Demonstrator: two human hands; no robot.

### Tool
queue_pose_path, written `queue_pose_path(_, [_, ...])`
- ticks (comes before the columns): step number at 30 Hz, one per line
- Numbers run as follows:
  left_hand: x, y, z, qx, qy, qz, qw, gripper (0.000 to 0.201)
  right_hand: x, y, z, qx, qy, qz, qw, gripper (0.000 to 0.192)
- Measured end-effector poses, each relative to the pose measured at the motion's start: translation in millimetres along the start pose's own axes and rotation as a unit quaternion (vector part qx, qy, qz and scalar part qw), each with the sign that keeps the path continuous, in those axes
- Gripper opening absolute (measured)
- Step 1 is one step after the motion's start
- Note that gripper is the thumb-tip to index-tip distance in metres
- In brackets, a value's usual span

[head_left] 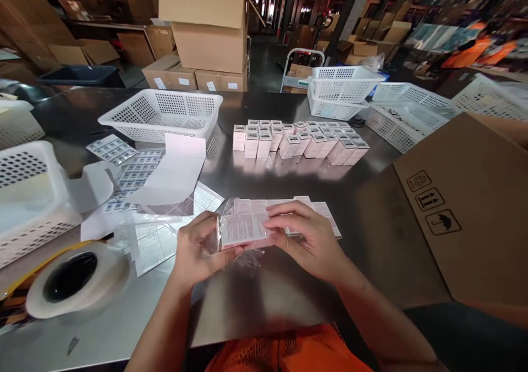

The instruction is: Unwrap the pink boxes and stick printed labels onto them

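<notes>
A: Position of the pink-and-white packet (244, 230)?
B: Between your hands, above the metal table (235, 298), partly sheathed in clear film (249, 257). Your left hand (200, 251) grips its left end, thumb along the lower edge. Your right hand (309, 240) is half curled, fingertips touching the right end; cannot tell whether they squeeze.
A: Flanking your forearms?
B: Left, a roll of tape (108, 277); right, a large carton (474, 218) bearing an umbrella mark.
A: Past the packet?
B: Just behind it, printed packs (330, 218) lie in a row. Left of these, label sheets (138, 174) overlap. Farther out, small box stacks (292, 148) stand clustered; a white basket (144, 134) sits to their left.
A: Background?
B: Beyond the table, an open carton (208, 45) rests on closed cartons (220, 81).
</notes>
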State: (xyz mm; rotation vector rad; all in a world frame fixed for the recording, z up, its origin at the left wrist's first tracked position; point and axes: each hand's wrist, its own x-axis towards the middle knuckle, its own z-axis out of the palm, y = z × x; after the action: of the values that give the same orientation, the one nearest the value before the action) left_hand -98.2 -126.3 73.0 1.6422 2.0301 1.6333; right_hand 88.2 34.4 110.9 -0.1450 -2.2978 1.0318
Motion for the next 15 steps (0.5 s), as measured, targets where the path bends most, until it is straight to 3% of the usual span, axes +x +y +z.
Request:
queue_pose_path(2, [0, 0, 2.1, 0.001, 0.003, 0.005, 1.0, 0.022, -1, 1, 0, -0.028, 0.014, -0.01, 0.999, 0.002])
queue_pose_path(5, [1, -1, 5.2, -0.017, -0.023, -0.017, 0.999, 0.023, -6, 2, 6, -0.044, 0.023, -0.022, 0.999, 0.008])
queue_pose_path(7, [1, -5, 4.5, -0.047, -0.04, -0.059, 0.996, 0.027, -10, 0, 6, -0.06, 0.022, -0.073, 0.995, 0.014])
queue_pose_path(10, [0, -14, -1.5, -0.107, -0.013, -0.163, 0.981, 0.028, -14, -7, -1, -0.068, 0.032, -0.148, 0.986, 0.018])
queue_pose_path(13, [0, -21, -7.6, -0.137, 0.012, -0.188, 0.973, 0.024, -11, -12, -12, -0.137, 0.059, -0.116, 0.982, 0.011])
queue_pose_path(15, [1, -20, -8.5, -0.117, -0.006, -0.147, 0.982, 0.023, -4, -12, -15, -0.199, 0.042, -0.078, 0.976, 0.034])
